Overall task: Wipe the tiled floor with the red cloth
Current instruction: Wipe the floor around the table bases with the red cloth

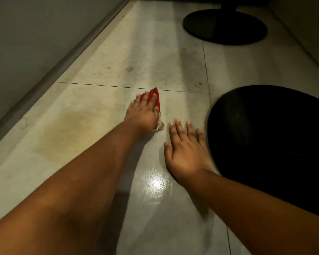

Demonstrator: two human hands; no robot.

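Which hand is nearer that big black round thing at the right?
Right. The right hand lies flat on the floor beside the black round thing; the left hand presses the red cloth farther away.

Two bare forearms, no sleeves; the left hand (pixel 143 115) and right hand (pixel 185 153) show short, pale, unpainted fingernails.

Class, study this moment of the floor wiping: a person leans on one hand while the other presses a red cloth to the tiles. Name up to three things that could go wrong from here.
1. The grey tiled floor shines as if wet near the flat right hand; that hand might slip.
2. The yellowish stain lies left of the small red cloth under the left hand; it may get missed.
3. The near round black base sits close by the right hand; it could be bumped.
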